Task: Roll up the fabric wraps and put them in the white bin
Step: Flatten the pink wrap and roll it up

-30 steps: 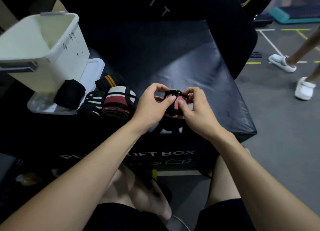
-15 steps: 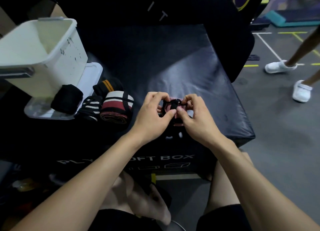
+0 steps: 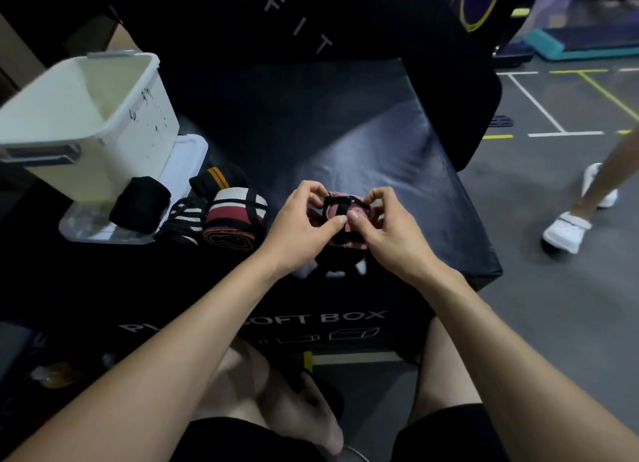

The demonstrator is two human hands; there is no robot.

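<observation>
Both hands, the left hand (image 3: 297, 226) and right hand (image 3: 387, 230), pinch a pink and black wrap (image 3: 340, 209) between them above a black padded box (image 3: 380, 143). The white bin (image 3: 138, 133) stands well apart at left. If either pinch slackens, the roll may spring loose.

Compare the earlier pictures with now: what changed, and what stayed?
Little changed. Both hands, left and right, keep pinching the pink wrap, working it slightly tighter. The four rolled wraps stay beside the bin; nothing was let go.
</observation>
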